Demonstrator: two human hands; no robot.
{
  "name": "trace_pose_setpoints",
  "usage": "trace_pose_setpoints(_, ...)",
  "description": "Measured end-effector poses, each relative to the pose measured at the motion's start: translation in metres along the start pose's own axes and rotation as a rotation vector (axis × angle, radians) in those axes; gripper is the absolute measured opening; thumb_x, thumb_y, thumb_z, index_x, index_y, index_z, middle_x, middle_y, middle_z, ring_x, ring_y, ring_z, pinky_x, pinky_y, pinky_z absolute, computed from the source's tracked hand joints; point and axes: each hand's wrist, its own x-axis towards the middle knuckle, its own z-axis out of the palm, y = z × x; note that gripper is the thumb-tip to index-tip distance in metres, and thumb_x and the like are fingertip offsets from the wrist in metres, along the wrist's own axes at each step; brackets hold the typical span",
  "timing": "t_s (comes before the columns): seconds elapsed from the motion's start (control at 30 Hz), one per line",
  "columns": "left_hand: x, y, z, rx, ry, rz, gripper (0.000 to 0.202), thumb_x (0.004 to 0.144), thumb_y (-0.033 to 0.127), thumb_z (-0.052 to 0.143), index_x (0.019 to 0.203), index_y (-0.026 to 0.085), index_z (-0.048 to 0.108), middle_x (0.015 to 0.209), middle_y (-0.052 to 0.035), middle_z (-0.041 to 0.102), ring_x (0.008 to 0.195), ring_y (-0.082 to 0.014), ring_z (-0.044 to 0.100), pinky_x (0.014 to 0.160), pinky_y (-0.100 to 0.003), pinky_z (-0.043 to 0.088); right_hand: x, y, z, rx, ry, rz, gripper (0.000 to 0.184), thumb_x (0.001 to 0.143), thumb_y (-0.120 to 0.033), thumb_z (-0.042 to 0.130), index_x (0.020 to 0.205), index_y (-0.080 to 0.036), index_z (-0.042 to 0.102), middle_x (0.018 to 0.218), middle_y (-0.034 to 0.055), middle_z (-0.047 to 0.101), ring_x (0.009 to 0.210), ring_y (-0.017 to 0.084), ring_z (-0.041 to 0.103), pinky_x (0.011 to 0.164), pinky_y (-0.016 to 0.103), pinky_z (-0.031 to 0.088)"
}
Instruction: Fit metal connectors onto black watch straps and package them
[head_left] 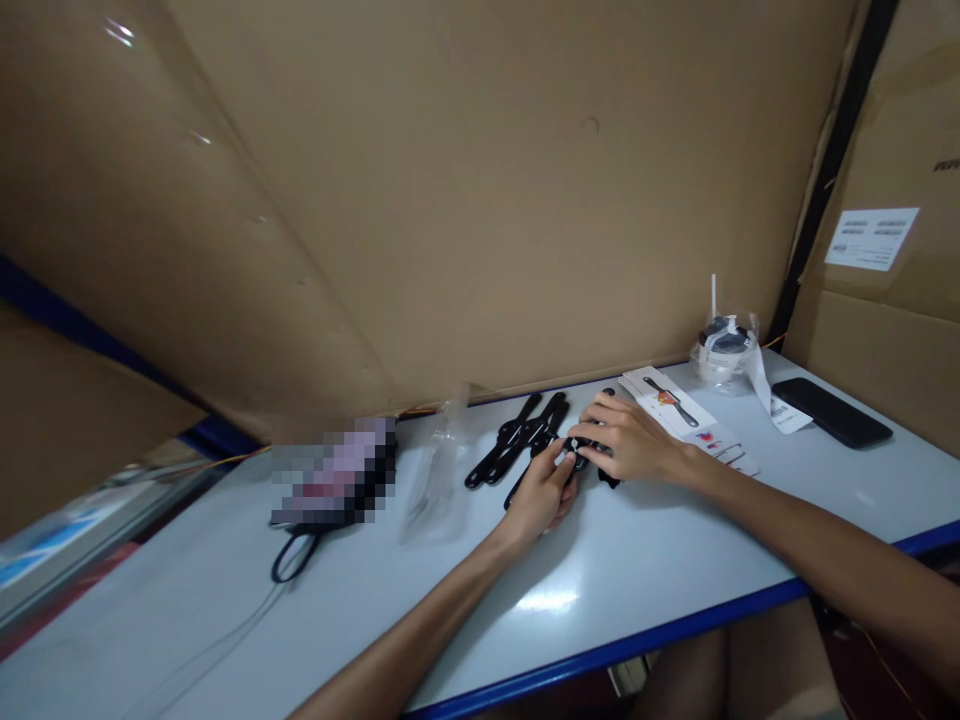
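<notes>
My left hand [541, 490] grips a long black strap-like piece [513, 494] with a small shiny spot near its middle. Over the same piece my right hand [626, 437] is bent, its fingers closed on the upper part; the fingers hide much of it. Just left of my hands, similar black pieces [501, 440] lie side by side on the table, each long with rounded ends and a wider middle. A small black item [609, 479] sits beneath my right hand, too covered to make out. Behind that hand are white printed cards [670, 402] picturing a black piece.
The white table [360, 620] has a blue edge. A clear plastic bag [439, 480] and a blurred-out device with a black loop [296, 557] lie left. At right are a bagged cup with a straw [724, 350] and a black phone [832, 412]. Cardboard [480, 200] walls the back.
</notes>
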Motion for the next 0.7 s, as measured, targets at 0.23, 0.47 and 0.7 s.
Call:
trace_pose_setpoints(0.23,0.0023,-0.0018,-0.0004,0.018,-0.004,0.004,0.039,0.088,0.058,0.060,0.098,0.024,0.044,0.051,0.0135,0.037,0.032,-0.0044,0.021,0.029,-0.016,0.016,0.0010,-0.0001,-0.0021,-0.115,-0.013,-0.082,0.017,0.099,-0.025,0.059,0.100,-0.015,0.072,0.098,0.0110,0.066,0.095,0.023,0.054,0.081,0.036,0.046)
trace_pose_setpoints(0.47,0.0040,-0.0040,0.0013,0.060,0.026,-0.003,0.033,0.089,0.053,0.057,0.094,0.025,0.041,0.050,0.0132,0.038,0.032,-0.0047,0.023,0.028,-0.015,0.018,0.0029,-0.0051,0.0008,-0.255,-0.039,-0.087,0.020,0.102,-0.026,0.056,0.088,-0.015,0.066,0.088,0.0097,0.063,0.090,0.023,0.053,0.074,0.034,0.042)
trace_pose_setpoints(0.7,0.0024,-0.0018,0.0026,0.065,0.033,0.012,0.027,0.091,0.047,0.055,0.092,0.025,0.039,0.051,0.0129,0.038,0.032,-0.0049,0.023,0.029,-0.016,0.018,0.0022,-0.0087,0.0048,-0.246,-0.055,-0.021,0.019,0.103,-0.027,0.055,0.090,-0.016,0.063,0.087,0.0076,0.063,0.088,0.022,0.055,0.071,0.032,0.041)
